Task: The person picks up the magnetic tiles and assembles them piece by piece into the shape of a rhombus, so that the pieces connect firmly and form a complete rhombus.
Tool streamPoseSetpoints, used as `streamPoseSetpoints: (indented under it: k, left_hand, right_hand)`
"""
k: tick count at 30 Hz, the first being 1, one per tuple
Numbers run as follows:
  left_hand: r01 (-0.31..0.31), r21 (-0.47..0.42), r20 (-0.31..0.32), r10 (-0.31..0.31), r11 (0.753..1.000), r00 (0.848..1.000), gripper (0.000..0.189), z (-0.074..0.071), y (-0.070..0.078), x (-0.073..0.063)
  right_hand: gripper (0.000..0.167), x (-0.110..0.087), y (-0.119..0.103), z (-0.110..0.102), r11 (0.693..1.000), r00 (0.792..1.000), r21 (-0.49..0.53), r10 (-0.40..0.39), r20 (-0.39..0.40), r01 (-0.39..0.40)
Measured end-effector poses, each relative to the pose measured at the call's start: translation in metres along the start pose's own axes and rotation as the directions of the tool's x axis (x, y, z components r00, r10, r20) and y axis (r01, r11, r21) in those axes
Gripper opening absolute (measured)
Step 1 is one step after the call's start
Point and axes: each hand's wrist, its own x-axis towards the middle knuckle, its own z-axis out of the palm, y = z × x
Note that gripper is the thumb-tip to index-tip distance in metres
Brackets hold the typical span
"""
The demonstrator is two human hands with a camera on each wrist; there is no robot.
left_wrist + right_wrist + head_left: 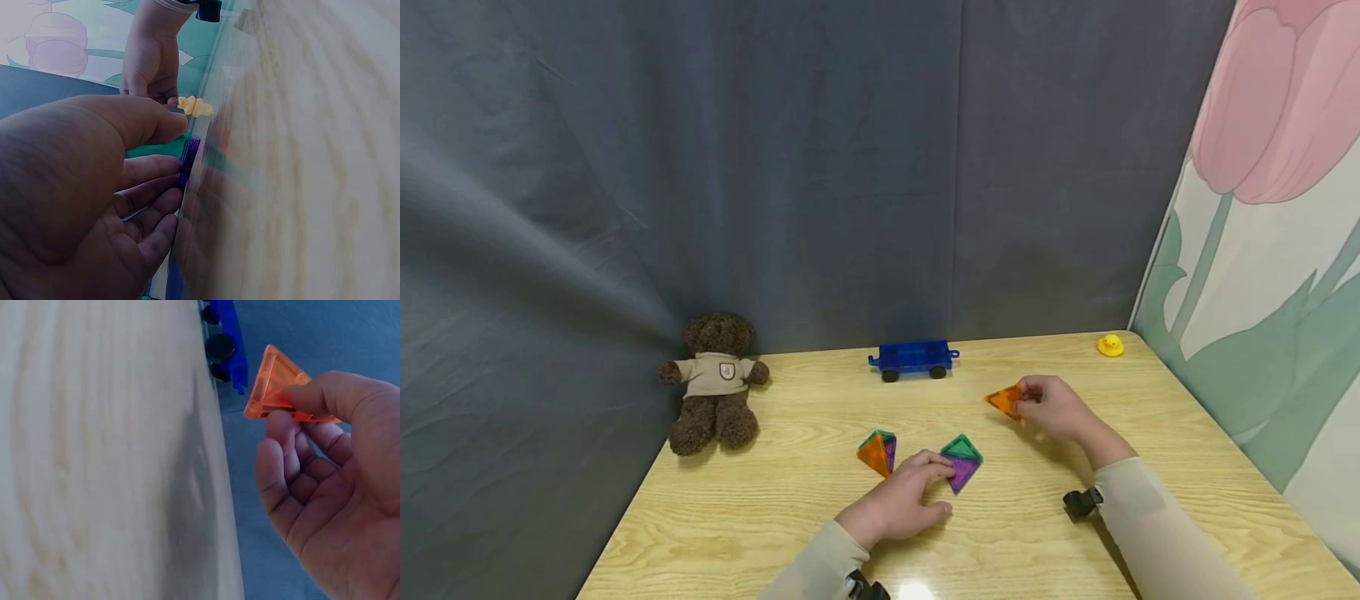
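Tabletop (722, 517) in pale, streaky wood grain with a slight sheen, backed by dark blue-grey cloth (820, 183); at right, a wall (1262, 250) shows a large pink tulip and green leaves. From where I stand, a person's two bare hands are over the wood. The right hand (1060, 410) pinches an orange triangular piece (1002, 401), see-through and plastic-looking with a raised rim, between thumb and curled fingers, holding it above the table, right of centre. The left hand (906, 500) lies lower and nearer, fingers extended and slightly bent, thumb spread away; its fingertips touch the purple half of a green and purple piece (962, 448), kite-shaped, without closing round it. Just left of those fingers sits a small pointed cluster (874, 456) of translucent orange, green and purple. Farther back stands a shiny blue wagon (914, 357) with black wheels and a coupling at each end. A smooth yellow duck (1110, 345) sits near the far right corner. At left, a curly brown teddy bear (697, 421) wears a beige shirt (703, 382) with a shield badge (727, 372), any lettering too small to read. Both forearms, in cream sleeves (1157, 525), slant in from the near side, black devices (1081, 503) at the wrists.
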Motion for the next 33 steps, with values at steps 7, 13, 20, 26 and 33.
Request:
streamPoseSetpoints:
  k: [7, 13, 20, 26, 33]
  left_hand:
    - [-0.003, 0.007, -0.006, 0.003, 1.0, 1.0, 0.05, -0.001, 0.0, 0.0]
    - [0.014, 0.003, -0.003, -0.014, 1.0, 1.0, 0.05, 0.0, 0.0, 0.0]
    - [0.019, 0.001, -0.002, -0.019, 1.0, 1.0, 0.051, 0.0, 0.001, 0.0]
    - [0.021, -0.014, 0.003, -0.021, 1.0, 1.0, 0.05, -0.001, 0.0, 0.0]
    - [0.016, -0.025, -0.001, -0.016, 1.0, 1.0, 0.049, -0.001, -0.001, 0.0]
  right_hand:
    - [0.019, -0.001, -0.007, -0.007, 0.994, 0.998, 0.101, -0.035, -0.055, 0.041]
    - [0.023, -0.003, -0.015, -0.011, 0.995, 0.998, 0.102, -0.019, -0.054, 0.025]
    - [0.021, -0.007, -0.027, -0.015, 0.994, 0.999, 0.102, -0.046, 0.0, 0.045]
    - [0.017, -0.009, -0.035, -0.017, 0.99, 0.997, 0.125, -0.067, 0.044, 0.061]
    - [0.016, -0.011, -0.039, -0.018, 0.988, 0.995, 0.135, -0.079, 0.061, 0.07]
